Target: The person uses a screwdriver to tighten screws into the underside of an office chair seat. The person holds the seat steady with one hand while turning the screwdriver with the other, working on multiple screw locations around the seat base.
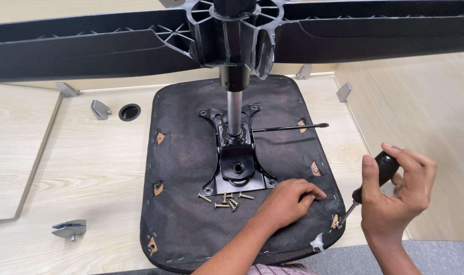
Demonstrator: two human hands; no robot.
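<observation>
An upturned office chair seat (191, 168), covered in black fabric, lies on a light wooden desk. A black metal mechanism plate (236, 163) with a gas-lift column (234, 109) is bolted at its middle. Several loose screws (227, 199) lie just below the plate. My left hand (289, 200) rests palm down on the fabric beside the screws, fingers together, holding nothing that I can see. My right hand (397, 191) grips a black-handled screwdriver (370, 181), its tip at the seat's lower right edge hole (336, 222).
The black five-star chair base (114, 43) spreads across the top of the view. A thin black lever rod (293, 127) sticks out right from the mechanism. Metal brackets (69, 229) (100, 109) and a round cable hole (129, 112) are on the desk at left.
</observation>
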